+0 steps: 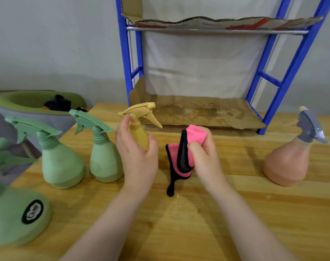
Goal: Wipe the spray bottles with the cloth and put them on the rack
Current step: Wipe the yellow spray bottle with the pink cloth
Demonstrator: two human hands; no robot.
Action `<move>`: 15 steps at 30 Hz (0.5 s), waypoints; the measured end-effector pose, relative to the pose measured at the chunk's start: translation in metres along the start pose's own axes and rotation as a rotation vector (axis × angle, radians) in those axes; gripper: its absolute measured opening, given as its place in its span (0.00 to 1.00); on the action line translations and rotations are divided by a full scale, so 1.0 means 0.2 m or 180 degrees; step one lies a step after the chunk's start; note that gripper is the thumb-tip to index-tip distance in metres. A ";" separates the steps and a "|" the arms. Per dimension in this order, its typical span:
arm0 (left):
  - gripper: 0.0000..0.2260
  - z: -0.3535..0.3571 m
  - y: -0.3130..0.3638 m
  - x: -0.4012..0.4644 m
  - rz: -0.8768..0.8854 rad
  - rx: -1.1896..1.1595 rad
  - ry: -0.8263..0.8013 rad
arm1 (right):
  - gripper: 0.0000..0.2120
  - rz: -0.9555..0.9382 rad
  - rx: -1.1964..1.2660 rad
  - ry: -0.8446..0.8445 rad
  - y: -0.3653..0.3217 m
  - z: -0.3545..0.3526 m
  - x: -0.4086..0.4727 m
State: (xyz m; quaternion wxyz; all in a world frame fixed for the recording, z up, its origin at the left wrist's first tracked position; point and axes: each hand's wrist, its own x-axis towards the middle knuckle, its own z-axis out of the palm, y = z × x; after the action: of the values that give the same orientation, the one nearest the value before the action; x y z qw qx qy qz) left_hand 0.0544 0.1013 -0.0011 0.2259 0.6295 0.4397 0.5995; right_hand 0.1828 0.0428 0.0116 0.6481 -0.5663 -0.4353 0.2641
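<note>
Pale grey wall backs a varnished wooden bench (235, 213) carrying a blue rack (284, 87) (its shelves lined with creased cardboard). The left hand (136, 157) has its grip curled round a smooth, cone-shaped yellow spray bottle (139, 125) before the lower shelf. The right hand (205, 153) clutches a bunched pink cloth (185, 155), black-edged. Matte green bottles (104, 157) stand left; a peach bottle (286, 162) stands well apart right.

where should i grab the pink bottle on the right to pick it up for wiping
Probably by the narrow neck just under the grey sprayer head, coming from the bottle's left side. The pink bottle stands upright, alone on the table, its body flaring wide toward the base, and its trigger seems to point right, away from the hands, so the neck on the left looks unobstructed.
</note>
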 end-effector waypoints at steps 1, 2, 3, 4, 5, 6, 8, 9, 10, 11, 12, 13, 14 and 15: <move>0.30 0.00 0.00 0.01 -0.0149 0.0089 -0.0055 | 0.17 0.0043 0.0052 0.0013 0.00 -0.01 0.00; 0.31 0.00 0.00 0.01 -0.0295 0.0135 -0.0096 | 0.17 0.0061 0.0112 0.0020 0.01 -0.02 0.01; 0.32 0.00 -0.01 0.02 -0.0425 0.0135 -0.0117 | 0.18 0.0066 0.0156 0.0042 0.01 -0.03 0.01; 0.32 0.00 -0.01 0.03 -0.0521 0.0108 -0.0128 | 0.18 0.0062 0.0198 0.0048 0.01 -0.04 0.01; 0.31 0.00 -0.01 0.04 -0.0585 0.0066 -0.0138 | 0.18 0.0071 0.0211 0.0052 0.01 -0.04 0.01; 0.30 0.00 -0.02 0.06 -0.0628 0.0026 -0.0153 | 0.18 0.0082 0.0210 0.0039 0.01 -0.04 0.01; 0.28 0.01 -0.01 0.08 -0.0658 0.0028 -0.0169 | 0.18 0.0124 0.0195 -0.0001 0.00 -0.05 0.01; 0.27 0.01 -0.01 0.09 -0.0651 0.0087 -0.0152 | 0.18 0.0153 0.0189 -0.0024 0.00 -0.06 0.01; 0.25 0.01 -0.01 0.11 -0.0644 0.0166 -0.0124 | 0.18 0.0169 0.0177 -0.0057 -0.01 -0.06 0.01; 0.23 0.00 -0.01 0.13 -0.0638 0.0249 -0.0108 | 0.18 0.0174 0.0163 -0.0085 -0.01 -0.07 0.01; 0.21 0.00 -0.02 0.14 -0.0619 0.0326 -0.0110 | 0.18 0.0168 0.0166 -0.0116 -0.02 -0.07 0.01; 0.19 0.00 -0.02 0.15 -0.0577 0.0395 -0.0129 | 0.17 0.0153 0.0173 -0.0136 -0.03 -0.07 0.01; 0.16 -0.01 -0.03 0.16 -0.0500 0.0469 -0.0151 | 0.16 0.0127 0.0182 -0.0155 -0.03 -0.07 0.01; 0.13 -0.01 -0.03 0.16 -0.0397 0.0539 -0.0169 | 0.16 0.0095 0.0183 -0.0166 -0.04 -0.07 0.01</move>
State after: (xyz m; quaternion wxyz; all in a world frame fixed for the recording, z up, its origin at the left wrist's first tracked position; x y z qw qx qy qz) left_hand 0.0473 0.1307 0.0114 0.2203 0.6334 0.5210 0.5281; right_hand 0.1949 0.0345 0.0197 0.6485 -0.5468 -0.4359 0.3007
